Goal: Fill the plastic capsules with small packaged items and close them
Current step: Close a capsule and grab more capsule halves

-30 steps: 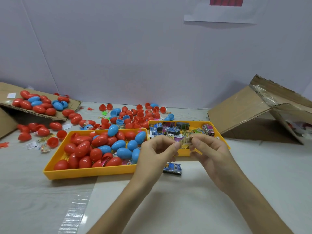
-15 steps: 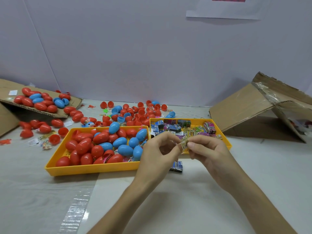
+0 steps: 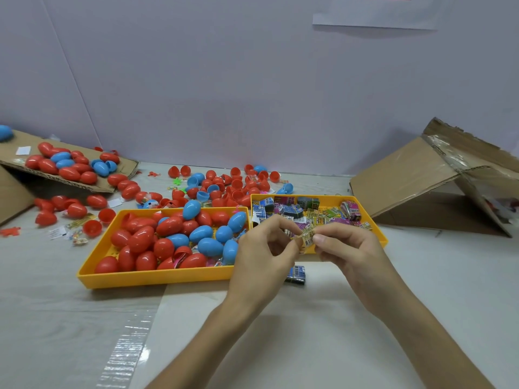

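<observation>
- Pinching item: one small yellow printed packet (image 3: 307,239), held between thumb and forefinger of the left hand (image 3: 261,249) and thumb and forefinger of the right hand (image 3: 354,248). The other fingers of both hands are loosely curled. The packet is raised above the near edge of the right tray.
- Left tray (image 3: 157,277), yellow, shallow: closed red and blue capsules (image 3: 146,240) heaped inside, with a few open red halves among them.
- Right tray (image 3: 331,196), yellow, touching the left tray's right side: packaged items (image 3: 295,211) in blue, purple, green and yellow wrappers. Both hands hide its near portion.
- Blue packet (image 3: 296,274): lying on the table just in front of the trays, partly behind the left wrist.
- Loose capsule halves (image 3: 224,186), mostly red, some blue: scattered behind both trays up to the wall.
- Cardboard flap (image 3: 123,167), far left, sloping: more closed capsules resting on it, others spilled onto the table below, among small paper slips.
- Cardboard box (image 3: 407,181), far right: tipped, flaps open, clear film on its upper edge.
- Table (image 3: 421,290): pale, smooth covering; a strip of clear tape (image 3: 126,349) runs along a seam at lower left.
- Wall (image 3: 224,80): plain, pale panels; a white sheet (image 3: 379,16) fixed at the top right.
</observation>
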Motion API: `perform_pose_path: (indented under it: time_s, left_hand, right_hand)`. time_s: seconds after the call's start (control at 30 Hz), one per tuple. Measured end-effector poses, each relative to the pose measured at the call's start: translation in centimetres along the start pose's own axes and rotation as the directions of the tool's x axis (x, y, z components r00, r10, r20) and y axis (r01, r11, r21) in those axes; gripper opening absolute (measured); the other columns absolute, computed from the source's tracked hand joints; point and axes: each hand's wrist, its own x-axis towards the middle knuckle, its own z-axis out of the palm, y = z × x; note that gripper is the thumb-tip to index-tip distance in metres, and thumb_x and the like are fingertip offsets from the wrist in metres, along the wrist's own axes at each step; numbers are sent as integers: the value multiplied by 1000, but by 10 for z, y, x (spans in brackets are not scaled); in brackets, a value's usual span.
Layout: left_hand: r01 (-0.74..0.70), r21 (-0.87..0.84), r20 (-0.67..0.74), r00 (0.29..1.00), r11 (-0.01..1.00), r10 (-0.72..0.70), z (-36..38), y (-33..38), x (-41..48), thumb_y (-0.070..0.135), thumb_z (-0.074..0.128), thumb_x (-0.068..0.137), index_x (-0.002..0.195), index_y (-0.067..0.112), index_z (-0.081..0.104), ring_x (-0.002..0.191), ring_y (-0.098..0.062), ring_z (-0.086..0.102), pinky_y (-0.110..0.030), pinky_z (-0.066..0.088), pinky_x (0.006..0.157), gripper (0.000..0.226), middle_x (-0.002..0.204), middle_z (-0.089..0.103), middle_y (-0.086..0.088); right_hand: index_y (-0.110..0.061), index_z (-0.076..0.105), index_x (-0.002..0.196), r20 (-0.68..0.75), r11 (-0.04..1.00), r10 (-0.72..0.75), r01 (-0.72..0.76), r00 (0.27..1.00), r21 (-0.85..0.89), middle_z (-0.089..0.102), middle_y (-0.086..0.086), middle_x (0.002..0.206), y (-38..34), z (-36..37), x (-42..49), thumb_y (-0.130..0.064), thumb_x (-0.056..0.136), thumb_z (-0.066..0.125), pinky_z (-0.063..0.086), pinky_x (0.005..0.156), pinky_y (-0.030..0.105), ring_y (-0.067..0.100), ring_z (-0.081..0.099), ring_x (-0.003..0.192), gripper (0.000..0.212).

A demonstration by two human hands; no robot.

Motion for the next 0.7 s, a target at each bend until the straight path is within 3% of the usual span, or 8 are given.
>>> perform_pose_path:
  time_s: [0.17,0.47,0.57,0.7]
  left_hand:
    - [5,26,20,1000,1000,-6,0,0,-1,12,69,93,92,25,67,62,-11,65,-39,57,68,13,69,70,-1]
    - [36,-28,-5,999,999,-36,-4,2,1,7,67,92,93,24,67,70,-15,69,-42,59,70,17,72,70,-2]
    - [70,-41,65,996,997,-67,-9,3,5,7,66,91,92,27,68,66,-11,65,-32,58,64,20,72,69,-1]
    - [121,-78,104,988,990,-113,-14,4,8,5,69,89,91,25,69,59,-9,59,-20,48,54,21,68,67,-1]
  right_hand:
    - [-17,80,84,-18,999,-22,21,1000,-40,70,0,75,2,0,0,-34,67,74,50,67,24,11,62,73,25]
    - [-18,78,84,43,994,-37,41,998,-100,65,5,68,4,1,1,-17,85,69,49,58,24,15,57,61,9]
    - [-16,79,86,44,993,-21,26,999,-115,63,10,70,5,-2,2,-13,86,69,48,58,24,14,54,60,10]
    - [-13,79,88,79,997,17,-12,997,-74,65,10,72,3,-3,2,-27,73,74,48,57,22,14,52,58,21]
